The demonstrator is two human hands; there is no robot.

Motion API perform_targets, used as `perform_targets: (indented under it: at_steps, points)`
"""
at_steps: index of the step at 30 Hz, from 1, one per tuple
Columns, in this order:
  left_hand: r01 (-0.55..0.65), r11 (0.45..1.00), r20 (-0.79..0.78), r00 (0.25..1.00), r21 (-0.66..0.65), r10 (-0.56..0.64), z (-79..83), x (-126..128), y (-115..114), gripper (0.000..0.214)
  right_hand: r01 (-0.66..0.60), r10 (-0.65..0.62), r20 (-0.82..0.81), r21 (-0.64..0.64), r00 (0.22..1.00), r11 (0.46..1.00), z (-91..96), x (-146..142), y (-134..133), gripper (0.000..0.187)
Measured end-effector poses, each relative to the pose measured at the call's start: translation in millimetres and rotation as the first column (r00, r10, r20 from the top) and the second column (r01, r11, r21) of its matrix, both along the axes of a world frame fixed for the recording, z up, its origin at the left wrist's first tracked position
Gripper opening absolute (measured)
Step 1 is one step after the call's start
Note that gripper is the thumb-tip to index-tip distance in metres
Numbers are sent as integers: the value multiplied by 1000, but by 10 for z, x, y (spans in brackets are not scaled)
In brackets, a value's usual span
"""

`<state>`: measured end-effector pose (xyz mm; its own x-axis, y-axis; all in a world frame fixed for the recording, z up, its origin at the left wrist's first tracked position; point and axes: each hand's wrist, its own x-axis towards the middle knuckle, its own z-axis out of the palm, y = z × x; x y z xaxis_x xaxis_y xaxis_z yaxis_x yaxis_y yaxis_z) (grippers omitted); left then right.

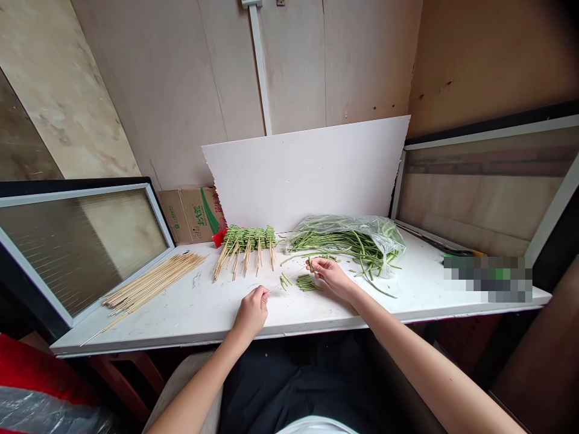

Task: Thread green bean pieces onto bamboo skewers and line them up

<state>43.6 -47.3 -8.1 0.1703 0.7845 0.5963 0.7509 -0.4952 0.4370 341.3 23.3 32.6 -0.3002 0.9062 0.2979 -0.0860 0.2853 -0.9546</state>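
My left hand (pixel 253 310) is closed near the table's front edge, its fingertips pinched on a thin bamboo skewer (pixel 289 278) that shows only faintly and points toward my other hand. Between the thumb and fingers of my right hand (pixel 329 272) is a short piece of green bean (pixel 310 264), held upright at the skewer's far end. Just below lies a small row of cut bean pieces (pixel 309 283), with a few loose bean pieces (pixel 284 281) to its left. Whether the skewer has pierced the held piece is too small to tell.
Behind my right hand, long green beans (pixel 335 242) spill from a clear plastic bag (pixel 386 232). Bean-loaded skewers (pixel 246 238) are stacked at the back; bare skewers (pixel 154 283) lie left. A cardboard box (pixel 187 214), white board (pixel 307 175) and framed panels bound the white table (pixel 181 325).
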Motion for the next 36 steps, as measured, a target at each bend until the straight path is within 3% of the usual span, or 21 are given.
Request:
perform_targets:
  at_steps: [10,21,29,36]
  points:
    - [16,999,9,1000,-30,-16,10,-11,2,25,12,-14,44,41,999,999,36,-23,-63,51]
    - [11,1000,38,999,-29,-10,10,-7,9,24,142,-148,102,69,984,988,20,-112,-60,53]
    - [-9,998,111,994,-55,15,41,11,-2,22,118,-118,0,-26,993,993,-54,-40,53,49]
    - [1,998,111,994,-59,5,50,12,-6,22,75,-75,-11,-43,997,996,4,-41,-7,49]
